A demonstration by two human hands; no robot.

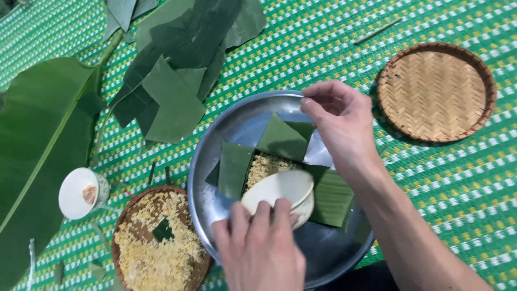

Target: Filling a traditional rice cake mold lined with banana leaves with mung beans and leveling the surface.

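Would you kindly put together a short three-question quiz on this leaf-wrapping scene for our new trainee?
1. True or false: the left hand tips a small white bowl over the leaf pieces in the metal tray.
2. Multiple choice: where do the fingers of the right hand rest? A) on the tray's far rim, B) on the empty woven basket, C) on the large banana leaf.
3. Short answer: what lies in the round basket left of the tray?

Key
1. True.
2. A.
3. Yellowish grains, with a small piece of green leaf on top.
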